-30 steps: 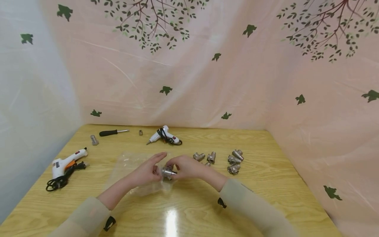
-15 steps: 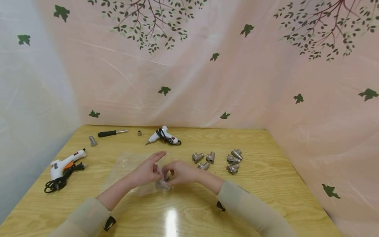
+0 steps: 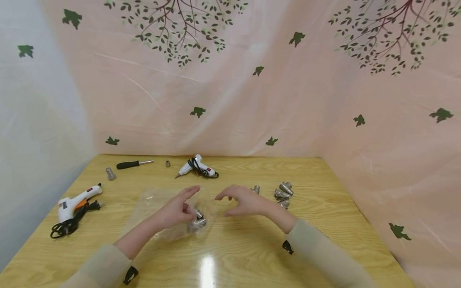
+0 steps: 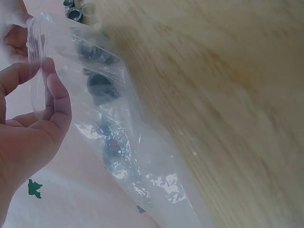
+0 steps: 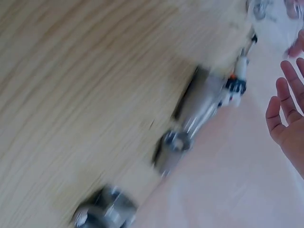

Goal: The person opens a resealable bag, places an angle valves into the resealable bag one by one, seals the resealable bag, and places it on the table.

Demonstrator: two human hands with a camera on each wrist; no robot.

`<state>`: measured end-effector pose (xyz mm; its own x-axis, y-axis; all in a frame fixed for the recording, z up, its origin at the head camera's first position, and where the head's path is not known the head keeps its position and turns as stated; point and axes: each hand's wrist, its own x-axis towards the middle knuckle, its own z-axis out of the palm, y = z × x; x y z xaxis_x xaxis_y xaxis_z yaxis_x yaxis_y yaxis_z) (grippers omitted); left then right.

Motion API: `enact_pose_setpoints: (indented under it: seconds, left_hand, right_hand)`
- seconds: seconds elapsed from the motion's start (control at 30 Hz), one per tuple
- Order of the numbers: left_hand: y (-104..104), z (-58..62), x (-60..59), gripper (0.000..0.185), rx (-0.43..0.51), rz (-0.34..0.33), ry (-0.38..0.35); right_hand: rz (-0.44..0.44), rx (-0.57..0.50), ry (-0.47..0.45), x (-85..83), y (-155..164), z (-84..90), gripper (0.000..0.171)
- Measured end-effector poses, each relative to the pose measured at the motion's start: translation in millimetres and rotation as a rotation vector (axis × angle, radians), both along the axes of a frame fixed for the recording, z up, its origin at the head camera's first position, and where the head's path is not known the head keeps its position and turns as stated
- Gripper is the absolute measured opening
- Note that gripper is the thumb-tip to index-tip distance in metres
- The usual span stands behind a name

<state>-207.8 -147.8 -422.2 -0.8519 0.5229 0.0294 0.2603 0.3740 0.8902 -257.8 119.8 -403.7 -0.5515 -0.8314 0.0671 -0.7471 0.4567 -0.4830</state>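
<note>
My left hand (image 3: 176, 210) pinches the mouth edge of a clear plastic bag (image 3: 145, 208) that lies on the table. In the left wrist view the thumb and fingers press the bag's ridged rim (image 4: 36, 47) between them. Metal tee pipe fittings (image 3: 198, 224) rest inside the bag, seen through the film. My right hand (image 3: 245, 202) is apart from the bag, to its right, holding nothing. Its fingers (image 5: 284, 97) are spread and relaxed in the right wrist view. Near it more tee fittings (image 3: 282, 195) lie on the table; the hand and forearm partly hide some.
A white glue gun (image 3: 197, 166) with a wrapped cord lies at the back; another glue gun (image 3: 73, 204) is on the left. A black-handled screwdriver (image 3: 128, 164), a small metal nut (image 3: 167, 163) and a bolt-like metal fitting (image 3: 110, 174) lie at back left. Printed cloth hangs behind the table.
My right hand lowered a tee fitting into the bag, let go and withdrew to the right, over the loose fittings. My left hand kept its pinch on the bag.
</note>
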Motion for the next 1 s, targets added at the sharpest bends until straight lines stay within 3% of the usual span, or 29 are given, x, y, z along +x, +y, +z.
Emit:
enact_pose_setpoints:
  seconds: [0.2,0.33,0.57,0.73,1.0]
  left_hand:
    - [-4.8,-0.4,0.5,0.086,-0.105,0.017,0.115]
    - [-6.0,-0.7,-0.4,0.085,-0.144,0.029,0.153]
    - [-7.9,-2.5,-2.9,0.086,-0.171,0.022,0.131]
    - [-10.6,-3.6,-3.2,0.085,-0.175,0.006,0.121]
    - [-11.7,-2.7,-3.6,0.084,-0.144,-0.008,0.105]
  right_hand:
    - [-0.039,0.039,0.098,-9.7,29.5,-0.5,0.050]
    - [-0.038,0.036,0.110,-16.7,46.7,-6.1,0.052]
    - [-0.035,0.105,0.154,-24.9,64.8,-19.9,0.050]
    - [-0.086,0.170,0.142,-31.0,70.9,-28.2,0.040]
    - [-0.082,0.180,0.125,-40.4,73.7,-31.6,0.032]
